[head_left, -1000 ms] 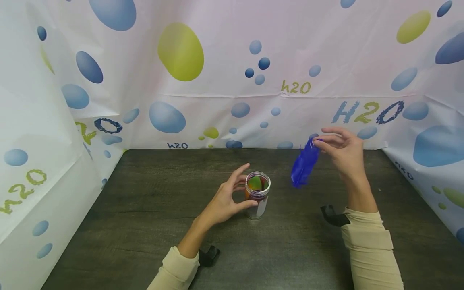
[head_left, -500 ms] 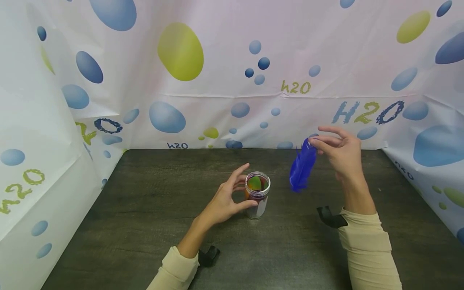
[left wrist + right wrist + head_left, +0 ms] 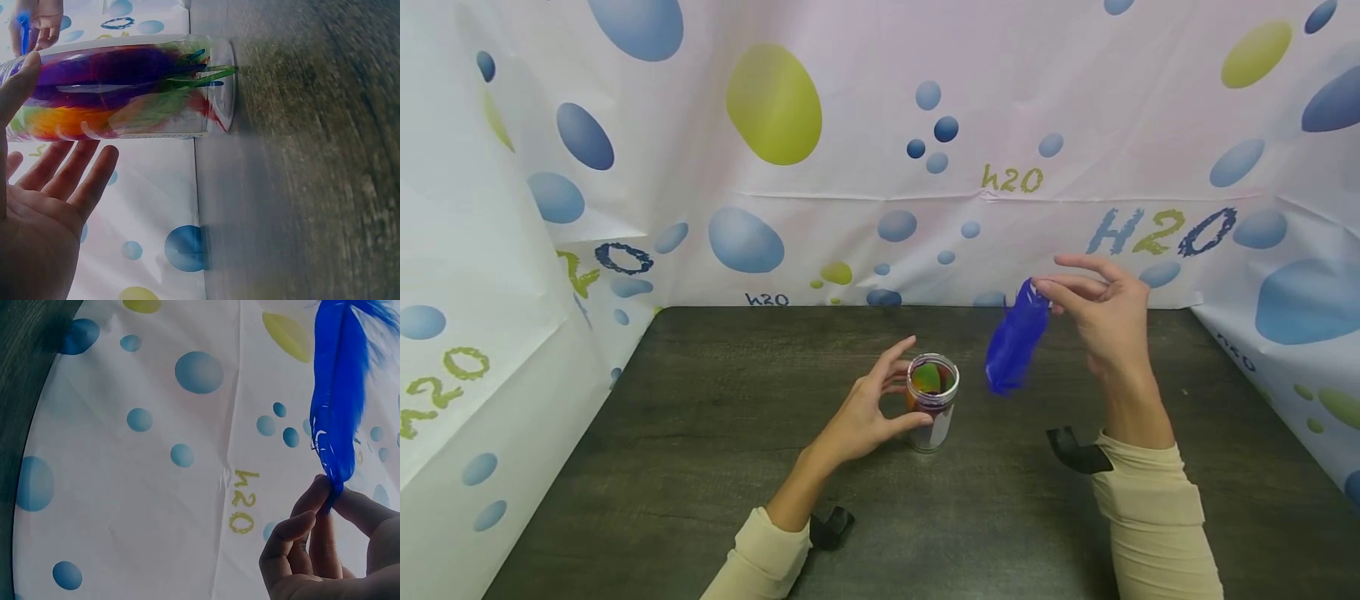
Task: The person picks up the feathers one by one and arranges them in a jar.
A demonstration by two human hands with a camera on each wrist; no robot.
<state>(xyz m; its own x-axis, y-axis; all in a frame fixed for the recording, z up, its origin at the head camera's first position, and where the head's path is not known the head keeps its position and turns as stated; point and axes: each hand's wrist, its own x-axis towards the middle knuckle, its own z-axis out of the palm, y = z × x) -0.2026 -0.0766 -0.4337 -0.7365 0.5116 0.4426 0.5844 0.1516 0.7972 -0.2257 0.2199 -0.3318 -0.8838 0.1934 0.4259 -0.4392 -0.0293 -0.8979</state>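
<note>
A clear glass jar (image 3: 936, 432) stands upright on the dark table, its mouth uncovered. Inside it are several coloured feathers (image 3: 106, 69) in purple, orange, green and red. My left hand (image 3: 867, 417) steadies the jar, thumb on the near side and fingers behind it. Up to the right of the jar, my right hand (image 3: 1112, 317) pinches a blue feather (image 3: 1017, 342) by one end between thumb and fingertips. The feather slants down to the left in the head view, above the table. Its pinched tip and full vane (image 3: 340, 387) show in the right wrist view.
The dark wooden table (image 3: 737, 358) runs back to a white backdrop (image 3: 850, 183) printed with blue and green dots and lettering. Black straps (image 3: 1077, 451) project from beside both wrists.
My right hand has shifted slightly left and up, carrying the blue feather closer to the jar. The left hand and the jar have stayed in place.
</note>
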